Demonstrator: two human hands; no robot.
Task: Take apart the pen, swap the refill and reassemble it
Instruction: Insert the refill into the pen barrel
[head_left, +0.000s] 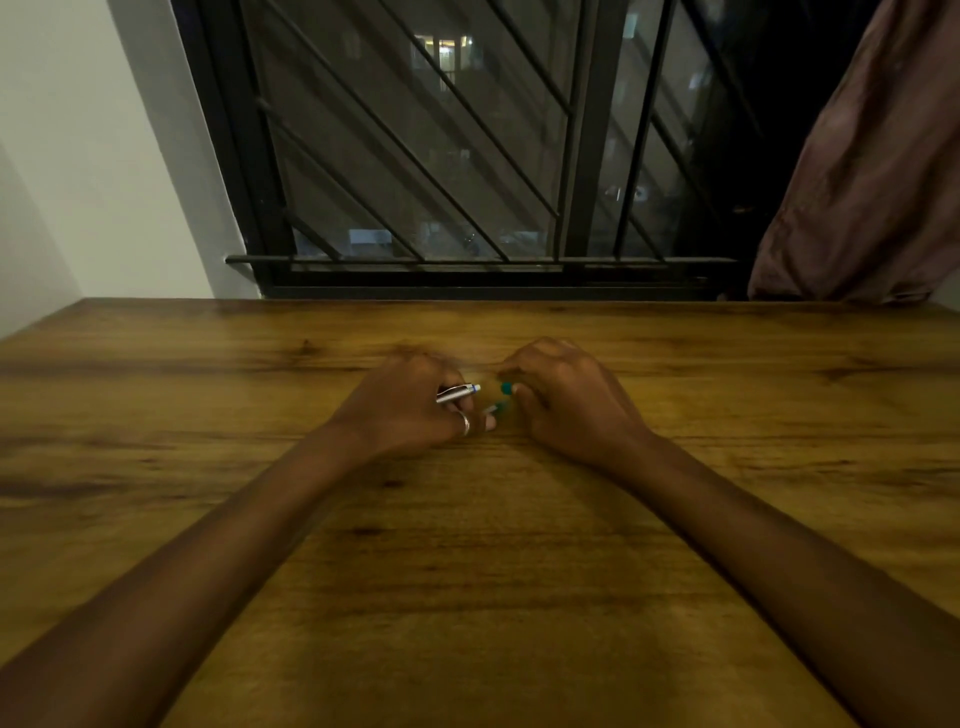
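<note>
My left hand (415, 402) rests on the wooden table (467, 571) and grips a silver pen barrel (457, 394) whose white and blue end points right. A ring sits on one of its fingers. My right hand (561, 395) lies close beside it, fingers curled, pinching a small green pen part (506, 387) at its fingertips. Between the two hands a thin piece with a green tip (496, 408) shows, blurred; which hand holds it I cannot tell. The two pen pieces are apart, with a small gap between them.
The table's far edge meets a dark barred window (441, 156). A brownish curtain (872, 182) hangs at the back right, and a pale wall (78, 156) stands at the left. Bare wood surrounds both forearms.
</note>
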